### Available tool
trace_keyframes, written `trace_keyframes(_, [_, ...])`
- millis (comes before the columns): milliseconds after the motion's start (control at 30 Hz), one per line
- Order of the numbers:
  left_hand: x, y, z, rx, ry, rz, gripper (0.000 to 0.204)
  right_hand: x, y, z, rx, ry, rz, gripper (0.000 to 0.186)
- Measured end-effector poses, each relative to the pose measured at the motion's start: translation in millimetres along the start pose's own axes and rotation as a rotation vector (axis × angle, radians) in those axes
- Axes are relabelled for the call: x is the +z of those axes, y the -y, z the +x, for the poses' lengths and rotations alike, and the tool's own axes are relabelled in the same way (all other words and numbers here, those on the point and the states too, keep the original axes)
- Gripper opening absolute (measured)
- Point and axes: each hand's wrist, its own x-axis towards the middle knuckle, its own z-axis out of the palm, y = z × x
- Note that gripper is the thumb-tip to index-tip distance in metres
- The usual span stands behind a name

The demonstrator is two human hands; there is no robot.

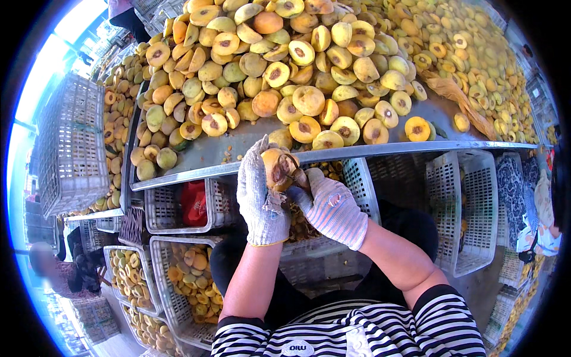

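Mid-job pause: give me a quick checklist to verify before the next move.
1. Left hand holding the fruit: ok.
2. Right hand up close to that fruit: ok.
3. Tool in the right hand: cannot tell, fingers hide it.
4. Left glove intact: not ok, looks frayed near the thumb.
5. Crate below the hands: ok.
6. Halved fruit pile on the metal table: ok.

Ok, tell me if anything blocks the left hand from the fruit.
Nothing visible but the knit glove: the left hand holds the fruit, with the right hand close on its other side.
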Motion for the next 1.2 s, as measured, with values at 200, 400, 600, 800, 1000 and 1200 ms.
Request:
trace_keyframes(200, [3.3,-7.1,-4.2,0.015,0.050,0.045,0.038,4.5,-7.7,-2.5,-0.047,0.214,-0.006,0.030])
trace_keyframes(400, [3.0,-9.9,-5.4,0.145,0.069,0.274,0.030,3.1,-1.5,-11.0,0.082,0.234,0.549,0.027])
trace_keyframes(600, [7.3,-31.8,8.6,0.597,0.373,0.941,0.020,-30.6,13.4,-9.6,0.591,0.599,0.988,0.034])
trace_keyframes(800, [19.8,-36.3,2.7,0.602,0.498,1.236,0.019,-18.5,7.0,-13.7,0.550,0.568,0.971,0.034])
trace_keyframes(1000, [3.4,-6.0,3.5,0.398,0.285,0.697,0.020,-3.4,-3.3,-18.1,0.542,0.660,1.225,0.032])
trace_keyframes(1200, [13.6,-19.1,0.3,-0.184,0.256,0.307,0.034,-8.2,-3.1,-11.9,0.326,0.572,0.847,0.024])
